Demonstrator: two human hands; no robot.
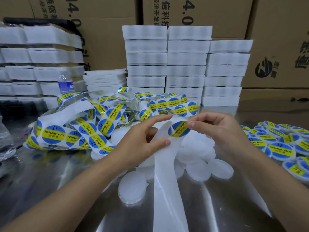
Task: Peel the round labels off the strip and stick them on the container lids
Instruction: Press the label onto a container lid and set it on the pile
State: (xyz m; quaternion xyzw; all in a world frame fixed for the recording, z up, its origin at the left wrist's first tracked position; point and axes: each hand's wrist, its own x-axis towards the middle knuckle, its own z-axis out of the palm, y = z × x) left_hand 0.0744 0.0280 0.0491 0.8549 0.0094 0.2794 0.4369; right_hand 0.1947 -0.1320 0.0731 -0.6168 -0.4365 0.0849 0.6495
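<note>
Round label (179, 129), blue with a yellow band reading SOLDERING PASTE, is sitting between the two hands at the upper end of the white backing strip (164, 178), which is running down from the hands toward the person over the shiny metal table (58, 181). Beyond the left hand and out to its left, a loose tangle of label strip (93, 126) is lying heaped, its stickers facing many ways. Under and behind both hands a pile of plain lids (197, 148) is spreading over the table, partly hidden by the strip crossing in front, and a lone lid (133, 188) is lying nearer the person than the left hand, beside the strip. Right of the right hand, labelled lids (280, 148) are overlapping in a heap. Farther back, stacks of white foam blocks (185, 64) are standing against cardboard boxes (108, 39), with a water bottle (65, 82) standing beyond the tangle. The left hand (142, 136) is gripping the strip just below the label, thumb pressing its front face and forefinger stretching out straight above; its other fingers are hidden behind the strip. The right hand (215, 129) is pinching the label's upper right edge between thumb and curled forefinger, the remaining fingers curling loosely behind. Whether the label's lower left edge is touching the strip or lifting off it, I cannot tell.
</note>
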